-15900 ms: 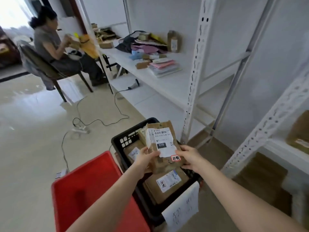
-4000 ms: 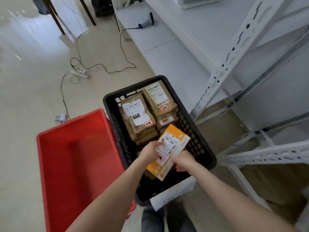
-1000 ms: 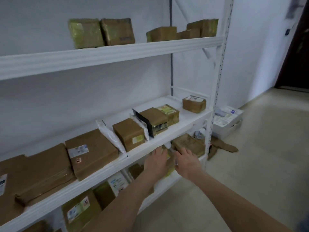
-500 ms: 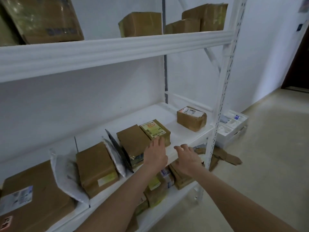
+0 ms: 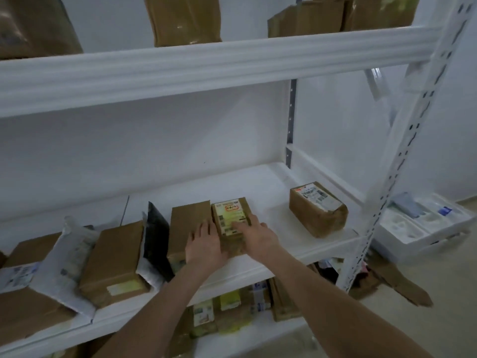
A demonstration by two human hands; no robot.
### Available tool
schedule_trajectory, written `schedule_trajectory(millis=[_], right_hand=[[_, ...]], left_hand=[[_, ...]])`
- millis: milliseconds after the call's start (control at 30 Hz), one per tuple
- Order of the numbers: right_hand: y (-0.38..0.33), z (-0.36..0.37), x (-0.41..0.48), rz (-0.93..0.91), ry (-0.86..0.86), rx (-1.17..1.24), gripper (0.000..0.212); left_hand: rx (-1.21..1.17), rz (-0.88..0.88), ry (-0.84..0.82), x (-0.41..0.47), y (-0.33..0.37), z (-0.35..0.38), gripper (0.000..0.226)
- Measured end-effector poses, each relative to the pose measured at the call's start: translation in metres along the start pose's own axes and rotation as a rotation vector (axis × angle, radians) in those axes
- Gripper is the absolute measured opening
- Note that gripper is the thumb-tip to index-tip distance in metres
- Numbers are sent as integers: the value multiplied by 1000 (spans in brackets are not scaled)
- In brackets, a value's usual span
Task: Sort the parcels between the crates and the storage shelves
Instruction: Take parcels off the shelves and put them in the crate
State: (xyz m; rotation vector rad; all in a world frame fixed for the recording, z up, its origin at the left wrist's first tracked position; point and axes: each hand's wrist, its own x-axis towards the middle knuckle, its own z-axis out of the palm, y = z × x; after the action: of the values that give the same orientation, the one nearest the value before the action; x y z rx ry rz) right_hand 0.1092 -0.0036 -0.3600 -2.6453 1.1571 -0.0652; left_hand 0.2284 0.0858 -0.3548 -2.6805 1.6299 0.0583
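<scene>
My two hands rest on a yellow-labelled parcel (image 5: 230, 215) that lies flat on the middle shelf (image 5: 260, 189) of a white storage rack. My left hand (image 5: 206, 245) lies flat, fingers straight, along the parcel's left edge and partly over the plain brown box (image 5: 188, 220) touching it. My right hand (image 5: 258, 236) presses on the parcel's top with straight fingers. Neither hand grips anything. Further right on the same shelf sits a taped parcel (image 5: 317, 210), well apart from the others.

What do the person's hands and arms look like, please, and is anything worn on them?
The left hand and right hand are ungloved, with no ring, watch or wristband visible. No sleeve shows anywhere up to the frame's bottom edge.
</scene>
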Motion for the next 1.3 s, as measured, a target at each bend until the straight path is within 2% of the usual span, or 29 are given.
schedule_trajectory(millis=[200,333,500,600,700,767,833,967,1067,1167,1300], right_hand=[[36,-12,-4,-49,41,39,46],[66,-25,-10,26,58,-22,47],[97,-39,-15,153,92,-164,49],[84,-44,-7,29,163,-201,46],[34,-35,3,-151,231,54,43],[-6,-20,8,-165,93,277,49],[-40,-2,12,-104,-64,497,57],[-71,16,14,5,-129,800,58],[-61,12,17,101,-157,776,55],[-35,2,16,201,-209,750,50],[-15,-2,4,285,-279,940,31]], left_hand=[[50,12,27,0,48,-1,70],[-194,35,-33,1,81,-2,61],[-368,180,-125,5,103,-2,74],[-383,186,29,0,86,-9,68],[-335,32,236,-4,48,-17,63],[-278,-126,279,-8,19,-21,60],[-291,-273,213,-14,-10,-22,64],[-439,-383,5,-23,-44,-21,62],[-442,-395,-28,-22,-47,-24,59],[-556,-421,-76,-24,-41,-20,54],[-973,-513,-113,-29,-29,-4,43]])
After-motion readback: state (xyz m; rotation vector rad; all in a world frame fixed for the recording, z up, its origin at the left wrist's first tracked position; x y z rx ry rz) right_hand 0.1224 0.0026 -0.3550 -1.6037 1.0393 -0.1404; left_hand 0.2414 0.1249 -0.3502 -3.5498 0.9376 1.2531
